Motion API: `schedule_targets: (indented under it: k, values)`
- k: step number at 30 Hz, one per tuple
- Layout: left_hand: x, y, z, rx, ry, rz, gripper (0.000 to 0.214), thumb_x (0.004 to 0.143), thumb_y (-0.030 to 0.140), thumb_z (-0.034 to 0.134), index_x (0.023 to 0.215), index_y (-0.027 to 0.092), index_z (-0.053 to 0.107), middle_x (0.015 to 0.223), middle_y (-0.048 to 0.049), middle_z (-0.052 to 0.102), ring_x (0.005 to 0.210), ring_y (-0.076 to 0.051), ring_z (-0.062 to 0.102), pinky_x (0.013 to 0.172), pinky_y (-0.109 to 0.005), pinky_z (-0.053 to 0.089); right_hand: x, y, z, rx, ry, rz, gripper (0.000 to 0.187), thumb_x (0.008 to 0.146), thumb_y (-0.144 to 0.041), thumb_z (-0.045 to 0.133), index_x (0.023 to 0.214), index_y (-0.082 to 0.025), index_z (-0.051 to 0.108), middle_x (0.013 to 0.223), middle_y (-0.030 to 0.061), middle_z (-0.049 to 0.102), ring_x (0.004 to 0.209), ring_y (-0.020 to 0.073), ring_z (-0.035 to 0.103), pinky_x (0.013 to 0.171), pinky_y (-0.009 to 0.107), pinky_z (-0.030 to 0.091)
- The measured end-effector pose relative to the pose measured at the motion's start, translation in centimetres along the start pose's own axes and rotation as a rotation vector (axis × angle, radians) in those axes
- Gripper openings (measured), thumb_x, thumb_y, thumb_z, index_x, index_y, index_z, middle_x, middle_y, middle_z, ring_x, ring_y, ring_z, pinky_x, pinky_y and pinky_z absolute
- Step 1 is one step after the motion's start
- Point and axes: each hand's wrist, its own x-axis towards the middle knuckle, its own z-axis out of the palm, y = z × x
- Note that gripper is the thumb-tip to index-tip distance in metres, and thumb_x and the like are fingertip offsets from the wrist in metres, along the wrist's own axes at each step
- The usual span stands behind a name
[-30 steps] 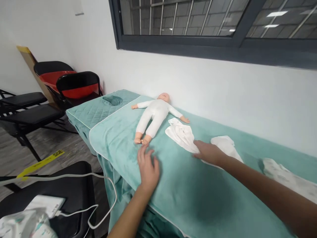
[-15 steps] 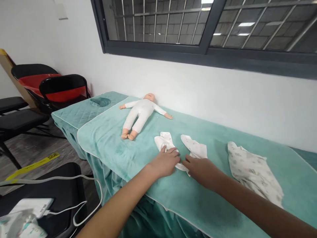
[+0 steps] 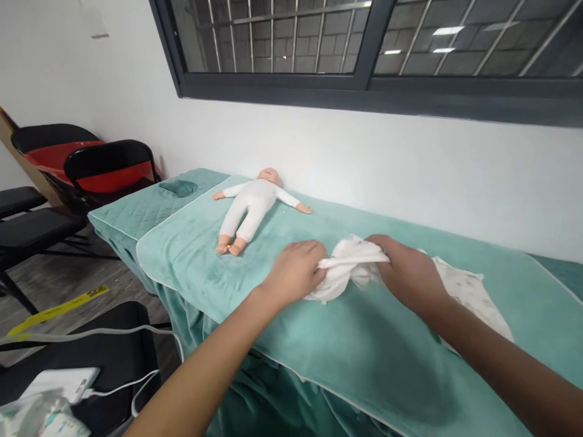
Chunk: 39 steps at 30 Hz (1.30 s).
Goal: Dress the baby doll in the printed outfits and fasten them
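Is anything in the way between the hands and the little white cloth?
No. The left hand and the right hand both grip the bunched white garment, one at each end, on the teal towel. Nothing visible lies between hands and cloth.

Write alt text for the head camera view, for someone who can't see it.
Left hand and right hand grip a bunched white garment on a teal towel. A baby doll in white lies beyond, near the wall; a printed garment lies by the right hand.
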Motion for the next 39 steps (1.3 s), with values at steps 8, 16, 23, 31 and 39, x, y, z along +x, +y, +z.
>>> schedule_targets:
  k: [8, 16, 23, 31, 39]
  values:
    - [2.9, 0.9, -1.9, -0.269, 0.313, -0.47, 0.007, 0.084, 0.025, 0.056, 0.087, 0.022, 0.051, 0.073, 0.0013, 0.06, 0.07, -0.019, 0.058, 0.063, -0.029, 0.037, 1.4, -3.3, -0.4, 0.845, 0.029, 0.231, 0.047, 0.082, -0.034, 0.051, 0.127, -0.025, 0.062, 0.127, 0.0053, 0.066, 0.109, 0.0259, 0.063, 0.084, 0.037, 0.052]
    - [0.6, 2.2, -4.2, -0.438, 0.259, -0.497, 0.017, 0.079, 0.03, 0.062, 0.094, 0.022, 0.059, 0.075, 0.0027, 0.059, 0.07, -0.015, 0.056, 0.062, -0.025, 0.037, -0.1, -3.0, -1.1, 0.718, 0.148, 0.035, 0.037, 0.083, -0.025, 0.05, 0.115, -0.026, 0.07, 0.115, 0.003, 0.07, 0.093, 0.0208, 0.064, 0.081, 0.035, 0.049]
    - [0.0, 2.4, -6.6, 0.217, 0.1, -0.408, 0.02, 0.081, 0.028, 0.058, 0.1, 0.024, 0.062, 0.08, -0.0023, 0.065, 0.071, -0.021, 0.058, 0.054, -0.029, 0.021, 0.1, -1.5, -3.7, -0.055, 0.49, -0.073, 0.023, 0.079, -0.016, 0.051, 0.095, -0.022, 0.067, 0.095, 0.005, 0.065, 0.069, 0.0168, 0.056, 0.056, 0.028, 0.032]
    - [0.0, 4.1, -7.1, -0.296, 0.125, -0.534, 0.019, 0.079, 0.032, 0.063, 0.096, 0.025, 0.063, 0.07, 0.0038, 0.055, 0.06, -0.014, 0.051, 0.052, -0.026, 0.031, -0.7, -1.9, -4.6, 0.315, 0.096, 0.163, 0.026, 0.088, -0.027, 0.047, 0.107, -0.028, 0.064, 0.077, 0.001, 0.067, 0.058, 0.0169, 0.054, 0.051, 0.027, 0.034]
    - [-0.9, 4.7, -7.4, -0.664, 0.096, -0.458, 0.026, 0.074, 0.026, 0.07, 0.1, 0.026, 0.064, 0.072, 0.0051, 0.039, 0.062, -0.01, 0.042, 0.053, -0.022, 0.032, -1.3, -2.6, -5.7, 0.84, -0.007, 0.217, 0.022, 0.074, -0.025, 0.062, 0.094, -0.023, 0.067, 0.093, 0.0009, 0.069, 0.065, 0.0128, 0.06, 0.053, 0.023, 0.044]
